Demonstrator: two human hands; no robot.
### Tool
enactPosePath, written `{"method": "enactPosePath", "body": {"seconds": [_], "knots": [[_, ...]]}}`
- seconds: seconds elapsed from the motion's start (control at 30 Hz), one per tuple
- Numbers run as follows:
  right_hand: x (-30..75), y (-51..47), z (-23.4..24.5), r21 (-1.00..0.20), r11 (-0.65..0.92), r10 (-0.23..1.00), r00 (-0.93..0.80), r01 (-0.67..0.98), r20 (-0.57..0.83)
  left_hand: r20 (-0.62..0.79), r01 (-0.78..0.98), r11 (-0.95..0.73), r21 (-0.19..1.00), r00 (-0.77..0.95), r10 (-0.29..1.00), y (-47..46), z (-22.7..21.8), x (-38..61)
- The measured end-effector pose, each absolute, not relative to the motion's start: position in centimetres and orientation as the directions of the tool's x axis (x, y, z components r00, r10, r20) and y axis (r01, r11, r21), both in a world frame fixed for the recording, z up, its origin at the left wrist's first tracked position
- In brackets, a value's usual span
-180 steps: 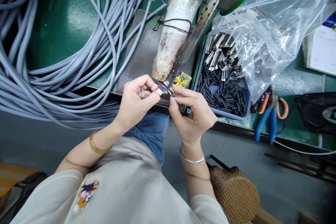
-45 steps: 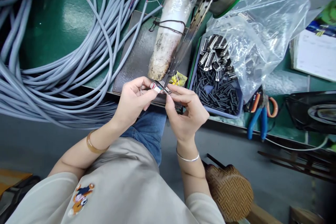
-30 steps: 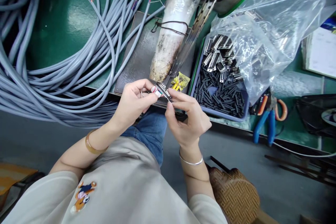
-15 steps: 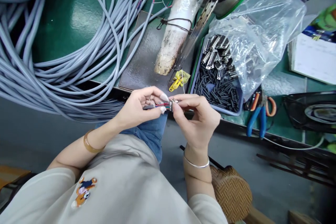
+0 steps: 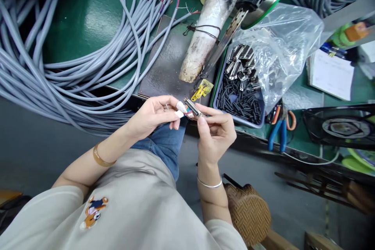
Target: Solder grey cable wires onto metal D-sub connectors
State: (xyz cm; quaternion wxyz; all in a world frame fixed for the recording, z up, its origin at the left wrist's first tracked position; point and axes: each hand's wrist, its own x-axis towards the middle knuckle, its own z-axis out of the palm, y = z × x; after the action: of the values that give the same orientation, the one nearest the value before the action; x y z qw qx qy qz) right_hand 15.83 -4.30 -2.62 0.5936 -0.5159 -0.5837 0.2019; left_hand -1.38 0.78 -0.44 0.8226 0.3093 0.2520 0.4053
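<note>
Both hands meet at the bench's front edge, over my lap. My left hand (image 5: 155, 114) pinches a bundle of thin coloured wires (image 5: 188, 113) at the stripped end of a cable. My right hand (image 5: 216, 133) grips a small metal multi-pin connector (image 5: 192, 107) that those wires run into. The connector is tilted, its pin face turned up and to the left. Just beyond it lie a dark metal plate (image 5: 166, 70) and a yellow clip (image 5: 200, 90) under the tip of a plastic-wrapped soldering tool (image 5: 202, 45).
Coils of grey cable (image 5: 58, 66) with stripped ends cover the left of the green bench. A blue tray (image 5: 238, 97) holds black sleeves and connectors under a clear bag (image 5: 281, 47). Blue and orange pliers (image 5: 278, 125) lie right of it. A woven stool (image 5: 247, 213) stands below.
Both hands drew the connector and wires back from the soldering tool's tip toward my lap, then lifted slightly; the connector has turned so its face shows. The camera view shifted left.
</note>
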Motion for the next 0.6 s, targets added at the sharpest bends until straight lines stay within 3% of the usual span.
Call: {"method": "enactPosePath", "body": {"seconds": [0.2,0.6], "knots": [[15.53,-4.53,-2.21,-0.822,0.419,0.820,0.228,0.386,0.525,-0.137,-0.527,0.464,0.712,0.543,0.828,0.94,-0.09,-1.43],[15.62,-5.22,-1.77,-0.550,0.570,0.663,0.053,0.610,0.747,-0.077,-0.543,0.460,0.702,0.585,0.807,0.84,-0.94,-1.94]]}}
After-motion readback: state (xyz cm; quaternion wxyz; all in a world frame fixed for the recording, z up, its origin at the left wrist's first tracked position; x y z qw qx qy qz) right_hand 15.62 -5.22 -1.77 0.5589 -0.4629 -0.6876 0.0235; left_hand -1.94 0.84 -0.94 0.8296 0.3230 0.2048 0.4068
